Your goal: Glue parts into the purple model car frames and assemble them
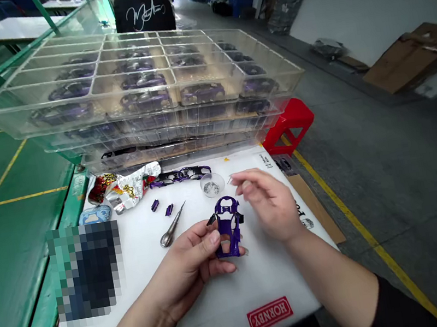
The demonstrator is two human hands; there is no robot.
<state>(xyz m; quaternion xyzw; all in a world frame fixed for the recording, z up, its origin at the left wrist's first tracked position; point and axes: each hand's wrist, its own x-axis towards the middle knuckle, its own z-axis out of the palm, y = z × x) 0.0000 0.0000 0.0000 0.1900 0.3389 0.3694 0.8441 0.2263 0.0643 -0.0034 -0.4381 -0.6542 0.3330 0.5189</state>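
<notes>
My left hand (199, 252) grips a purple model car body (225, 228) by its side and lower end, thumb on top. The shell has open window cutouts and dark parts at both sides. My right hand (268, 202) hovers just right of it, thumb and fingers pinched together; a thin sliver shows at the fingertips, too small to name. Behind the shell stands a small clear dish (212, 185) with tiny shiny pieces in it. To the left lie a metal-handled pointed tool (171, 230) and two small purple parts (169, 210).
Stacked clear compartment trays (145, 117) with several purple car bodies rise at the back. More purple-black parts (181, 176) lie before them, beside a crumpled foil wrapper (133, 188). A blurred-out dark object (90, 272) lies left. A red stool (292, 121) stands right; a person sits beyond.
</notes>
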